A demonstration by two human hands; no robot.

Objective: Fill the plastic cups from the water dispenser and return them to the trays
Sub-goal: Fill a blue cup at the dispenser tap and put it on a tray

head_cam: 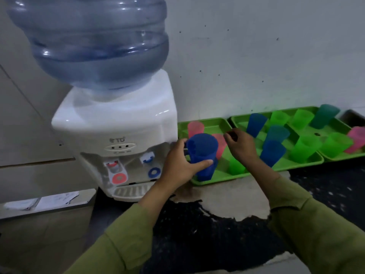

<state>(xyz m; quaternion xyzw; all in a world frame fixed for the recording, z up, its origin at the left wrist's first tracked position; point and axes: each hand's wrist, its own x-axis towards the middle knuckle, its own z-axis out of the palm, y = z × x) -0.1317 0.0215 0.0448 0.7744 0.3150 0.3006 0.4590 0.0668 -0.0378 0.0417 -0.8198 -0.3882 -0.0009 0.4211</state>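
Note:
My left hand [180,165] grips a blue plastic cup [202,150] just above the near left corner of the first green tray [221,179]. A second blue cup [206,174] stands in the tray right under it. My right hand [241,147] hovers over the same tray with loosely curled fingers and holds nothing. The white water dispenser [118,125] stands to the left, with a red tap [113,165] and a blue tap [147,158] above a drip grille [132,191]. A large blue water bottle [94,40] sits on top of it.
Pink, green, teal and blue cups fill the trays, among them a pink cup [195,128] and a green cup [236,166]. A second green tray [335,125] lies further right against the white wall. The dark countertop [197,224] has a worn pale patch. Papers [39,202] lie at the left.

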